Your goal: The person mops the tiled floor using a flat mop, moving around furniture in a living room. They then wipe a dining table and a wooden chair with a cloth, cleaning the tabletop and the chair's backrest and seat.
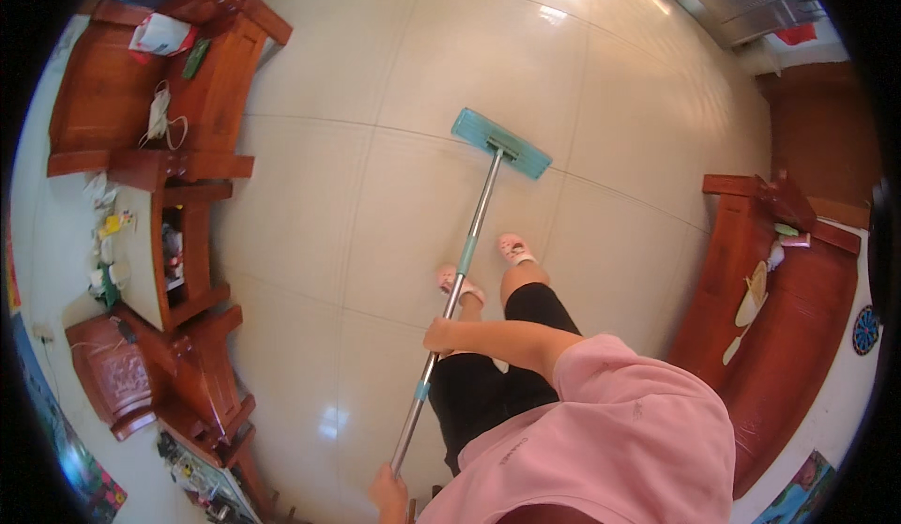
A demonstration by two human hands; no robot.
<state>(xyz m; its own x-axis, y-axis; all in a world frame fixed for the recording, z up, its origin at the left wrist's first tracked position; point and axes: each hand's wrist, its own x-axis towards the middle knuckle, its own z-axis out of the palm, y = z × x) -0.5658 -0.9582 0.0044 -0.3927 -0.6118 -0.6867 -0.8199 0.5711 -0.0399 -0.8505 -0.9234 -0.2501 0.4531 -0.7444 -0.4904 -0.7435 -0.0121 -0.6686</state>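
A flat mop with a teal rectangular head (501, 142) rests on the tiled floor ahead of my feet. Its long metal handle (484, 200), with teal collars, slants down towards the lower left. Partway along the handle, my right hand (440, 335) is wrapped around it. Near the bottom edge of the view, my left hand (389, 492) grips the same handle lower down; part of that hand and its forearm are cut off. My feet, in pink shoes (517, 248), stand just behind the mop head, one on each side of the handle.
Carved wooden armchairs (105, 102) and a wooden side table (137, 256) with items line the left. A long wooden bench (781, 355) stands at right, holding a pale hand fan (753, 292). A dartboard (865, 330) hangs beyond. Beige tiles (303, 242) cover the floor.
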